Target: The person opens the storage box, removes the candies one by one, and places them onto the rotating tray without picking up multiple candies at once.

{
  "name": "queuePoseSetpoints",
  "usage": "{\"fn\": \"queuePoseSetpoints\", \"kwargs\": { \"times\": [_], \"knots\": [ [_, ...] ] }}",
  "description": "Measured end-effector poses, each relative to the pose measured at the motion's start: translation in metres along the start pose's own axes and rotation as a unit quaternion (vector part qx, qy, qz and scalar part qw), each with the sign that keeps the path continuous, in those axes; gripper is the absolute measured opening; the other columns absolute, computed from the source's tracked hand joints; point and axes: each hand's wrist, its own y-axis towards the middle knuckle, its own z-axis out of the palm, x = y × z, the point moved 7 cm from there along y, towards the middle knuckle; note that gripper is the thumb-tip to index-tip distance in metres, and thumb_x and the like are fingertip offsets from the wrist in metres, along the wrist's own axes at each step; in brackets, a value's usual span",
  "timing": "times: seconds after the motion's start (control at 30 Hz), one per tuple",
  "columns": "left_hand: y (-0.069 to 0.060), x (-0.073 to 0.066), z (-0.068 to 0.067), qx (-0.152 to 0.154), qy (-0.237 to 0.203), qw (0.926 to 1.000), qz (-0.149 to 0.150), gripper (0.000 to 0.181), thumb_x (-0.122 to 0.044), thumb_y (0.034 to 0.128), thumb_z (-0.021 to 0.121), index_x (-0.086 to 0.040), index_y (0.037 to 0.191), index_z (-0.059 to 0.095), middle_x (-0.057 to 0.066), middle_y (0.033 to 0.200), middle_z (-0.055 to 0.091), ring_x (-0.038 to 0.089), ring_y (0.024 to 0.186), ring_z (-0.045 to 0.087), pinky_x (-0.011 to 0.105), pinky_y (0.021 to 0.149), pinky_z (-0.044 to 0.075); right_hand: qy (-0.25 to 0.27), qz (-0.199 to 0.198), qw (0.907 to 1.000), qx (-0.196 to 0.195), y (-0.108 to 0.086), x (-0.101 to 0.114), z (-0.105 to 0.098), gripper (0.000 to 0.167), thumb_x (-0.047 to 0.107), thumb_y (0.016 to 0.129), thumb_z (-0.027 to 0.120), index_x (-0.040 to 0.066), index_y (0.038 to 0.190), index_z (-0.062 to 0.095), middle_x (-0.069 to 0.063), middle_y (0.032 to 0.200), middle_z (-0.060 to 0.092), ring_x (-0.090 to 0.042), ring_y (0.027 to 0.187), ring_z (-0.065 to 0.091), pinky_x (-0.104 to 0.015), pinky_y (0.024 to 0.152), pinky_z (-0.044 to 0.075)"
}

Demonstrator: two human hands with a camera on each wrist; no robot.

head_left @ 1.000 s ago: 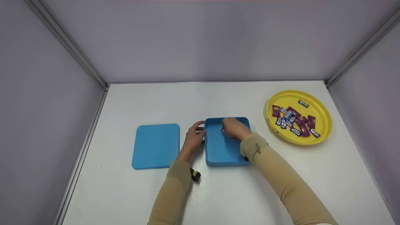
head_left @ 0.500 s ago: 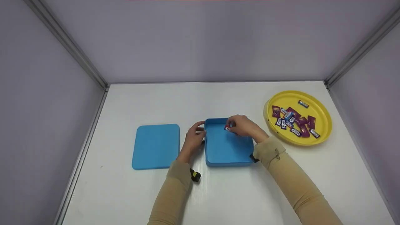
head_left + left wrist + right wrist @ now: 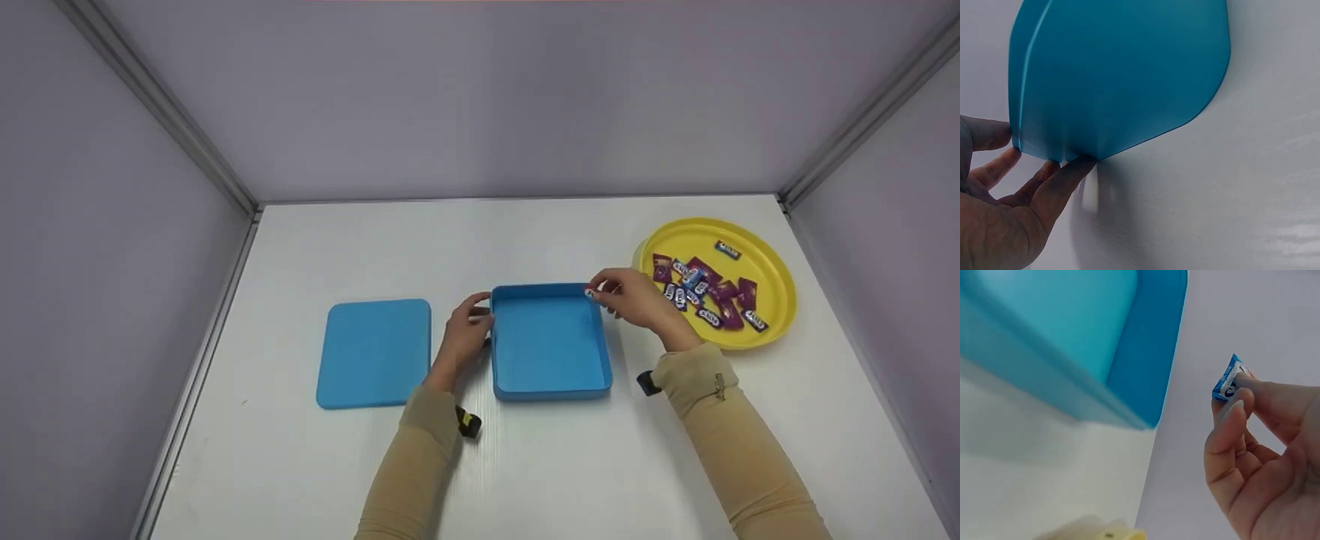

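A small wrapped candy (image 3: pixel 1230 381) in blue, white and red is pinched between the thumb and fingers of my right hand (image 3: pixel 636 298). That hand is over the far right corner of the square blue box (image 3: pixel 551 345), its palm just outside the right wall. At the opposite side, my left hand (image 3: pixel 465 336) touches the box's left wall with its fingertips. The left wrist view shows those fingers (image 3: pixel 1061 188) reaching to the wall (image 3: pixel 1123 73) from outside, without wrapping round it. The candy appears only partly, as the fingers cover one end.
On the right stands a round yellow tray (image 3: pixel 784 277) with several wrapped candies (image 3: pixel 694 277), purple and blue, mostly heaped at its left and front. A flat blue lid (image 3: pixel 375 352) lies on the white table (image 3: pixel 551 465) left of the box. Walls surround the table's back and sides.
My right hand has moved right and slightly up in the head view, from inside the box to its far right corner, carrying the candy. The left hand stays against the wall.
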Motion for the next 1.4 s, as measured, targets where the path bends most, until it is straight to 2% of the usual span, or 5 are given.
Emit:
{"fn": "queuePoseSetpoints", "kwargs": {
  "times": [0.4, 0.73, 0.87, 1.07, 1.4],
  "knots": [
    [0.002, 0.002, -0.002, 0.001, 0.002, 1.0000, 0.000, 0.044, -0.016, 0.1010, 0.053, -0.017, 0.145, 0.047, 0.015, 0.131, 0.054, 0.030, 0.121, 0.054, 0.047, 0.092, 0.049, 0.039, 0.083, 0.9900, -0.107, -0.015, -0.067, -0.051, 0.029, 0.014, 0.102, 0.053, -0.002, 0.126, 0.057, -0.017, 0.103, 0.059, -0.030, 0.086, 0.062, -0.029, 0.069, 0.054],
    [0.003, 0.001, -0.003, 0.000, 0.004, 1.0000, 0.007, 0.045, -0.015, 0.1011, 0.052, -0.016, 0.146, 0.047, 0.017, 0.130, 0.054, 0.032, 0.122, 0.053, 0.047, 0.090, 0.050, 0.065, 0.183, 0.9611, -0.197, -0.024, -0.122, -0.074, 0.038, 0.011, 0.100, 0.049, -0.007, 0.134, 0.052, -0.021, 0.108, 0.060, -0.032, 0.092, 0.062, -0.020, 0.060, 0.049],
    [0.004, 0.001, -0.003, -0.005, 0.011, 0.9999, 0.008, 0.044, -0.016, 0.1013, 0.052, -0.016, 0.145, 0.047, 0.016, 0.131, 0.054, 0.032, 0.121, 0.054, 0.048, 0.092, 0.049, 0.075, 0.209, 0.9527, -0.208, -0.025, -0.136, -0.075, 0.046, 0.011, 0.101, 0.045, -0.007, 0.143, 0.042, -0.024, 0.119, 0.058, -0.032, 0.103, 0.060, -0.029, 0.076, 0.052],
    [0.003, 0.000, -0.003, -0.005, 0.018, 0.9997, 0.016, 0.044, -0.016, 0.1019, 0.052, -0.017, 0.146, 0.047, 0.015, 0.132, 0.054, 0.031, 0.121, 0.054, 0.048, 0.093, 0.048, 0.067, 0.201, 0.9564, -0.202, -0.025, -0.141, -0.071, 0.051, 0.012, 0.102, 0.041, -0.001, 0.150, 0.034, -0.026, 0.140, 0.047, -0.037, 0.124, 0.048, -0.047, 0.103, 0.040],
    [0.000, -0.007, -0.007, 0.002, 0.089, 0.9947, 0.050, 0.046, -0.020, 0.1039, 0.050, -0.012, 0.148, 0.044, 0.017, 0.133, 0.056, 0.029, 0.118, 0.056, 0.043, 0.093, 0.048, 0.003, 0.125, 0.9758, -0.179, -0.027, -0.113, -0.067, 0.049, 0.022, 0.105, 0.045, -0.003, 0.147, 0.040, -0.028, 0.141, 0.047, -0.043, 0.129, 0.043, -0.054, 0.105, 0.034]
  ]
}}
